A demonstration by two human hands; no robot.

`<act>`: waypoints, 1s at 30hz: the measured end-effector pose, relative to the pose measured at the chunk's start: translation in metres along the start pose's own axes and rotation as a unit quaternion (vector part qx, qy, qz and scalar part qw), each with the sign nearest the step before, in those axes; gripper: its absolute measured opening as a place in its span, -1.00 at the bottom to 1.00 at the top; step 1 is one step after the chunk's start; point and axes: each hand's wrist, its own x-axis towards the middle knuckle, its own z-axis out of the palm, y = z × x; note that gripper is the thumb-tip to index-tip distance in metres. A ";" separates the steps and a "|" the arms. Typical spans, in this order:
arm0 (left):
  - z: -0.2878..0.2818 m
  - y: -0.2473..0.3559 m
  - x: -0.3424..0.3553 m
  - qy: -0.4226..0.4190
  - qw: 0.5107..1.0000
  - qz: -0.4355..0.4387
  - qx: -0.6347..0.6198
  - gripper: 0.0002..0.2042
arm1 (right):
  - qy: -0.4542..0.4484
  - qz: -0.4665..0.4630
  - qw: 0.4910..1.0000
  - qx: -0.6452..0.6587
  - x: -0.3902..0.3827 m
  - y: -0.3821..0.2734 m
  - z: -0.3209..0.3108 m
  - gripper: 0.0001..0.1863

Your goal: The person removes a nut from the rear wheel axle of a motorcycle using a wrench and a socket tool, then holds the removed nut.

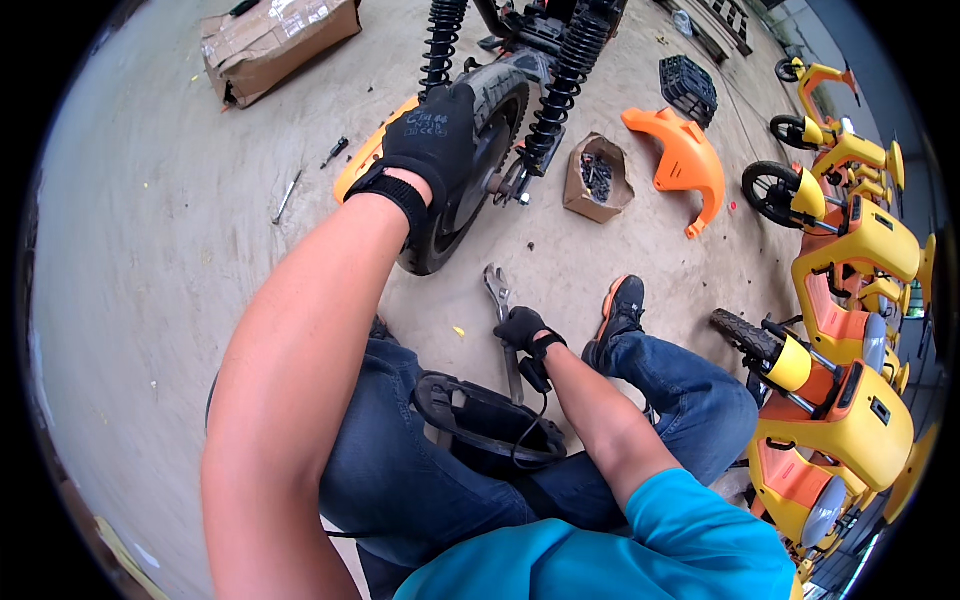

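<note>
Black gloves cover both of the person's hands. The left grip is on top of a big black wheel. Its fingers are partly hidden, so one cannot tell how tightly they are bent. The wheel stands in front of the person, between two black springs, the left spring and the right spring.

The right grip is closed around the handle of a grey wrench, near the middle of the floor. The wrench's head points away from the person, toward the wheel. A black plastic part sits between the person's legs.

To the left of the wheel, a thin metal tool lies on the floor, with a small black piece near it. Farther off on the left side is a brown box. To the right of the wheel is a small open box with little dark bits inside. Just beside it lies a curved orange part. Yellow scooters stand in a line along the floor's right edge.
</note>
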 end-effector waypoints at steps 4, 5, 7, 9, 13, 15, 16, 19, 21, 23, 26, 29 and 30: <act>0.013 0.019 0.010 -0.020 1.000 0.019 -0.010 -0.60 | 0.010 -0.012 0.993 -0.116 0.016 0.034 -0.014 -0.61; 0.016 0.021 0.013 -0.022 0.999 0.020 -0.012 -0.60 | 0.032 -0.126 0.973 -0.193 0.029 0.037 -0.025 -0.59; 0.012 0.009 0.008 -0.021 1.000 0.012 0.009 -0.58 | 0.016 -0.027 0.979 0.202 0.014 -0.014 -0.053 -0.52; 0.013 0.007 0.009 -0.013 1.000 0.022 0.006 -0.58 | -0.003 -0.084 0.871 0.485 -0.011 -0.054 -0.099 -0.42; 0.018 0.011 0.013 -0.016 1.000 0.026 0.006 -0.60 | 0.027 -0.128 0.853 0.505 -0.017 -0.093 -0.151 -0.30; 0.017 0.012 0.013 -0.022 1.000 0.017 0.012 -0.62 | 0.053 -0.137 0.879 0.454 -0.018 -0.104 -0.155 -0.33; 0.017 0.013 0.013 -0.020 0.999 0.022 0.015 -0.62 | 0.066 -0.119 0.886 0.443 -0.019 -0.108 -0.155 -0.36; 0.017 0.004 0.012 -0.008 0.999 0.034 0.024 -0.62 | 0.026 -0.140 0.868 0.476 -0.010 -0.111 -0.144 -0.48; 0.017 0.010 0.012 -0.014 0.999 0.034 0.024 -0.62 | 0.018 -0.154 0.855 0.495 -0.005 -0.105 -0.140 -0.53; 0.016 0.013 0.011 -0.017 0.999 0.032 0.024 -0.62 | 0.004 -0.161 0.849 0.504 0.000 -0.099 -0.141 -0.66; 0.016 0.013 0.011 -0.014 0.999 0.031 0.026 -0.62 | 0.043 -0.242 0.834 0.494 0.012 -0.095 -0.135 -0.71; 0.018 0.009 0.011 -0.006 0.999 0.040 0.026 -0.62 | 0.068 -0.252 0.826 0.500 0.013 -0.093 -0.132 -0.79; 0.019 0.008 0.011 -0.003 0.999 0.047 0.027 -0.62 | 0.055 -0.249 0.824 0.507 0.012 -0.092 -0.132 -0.75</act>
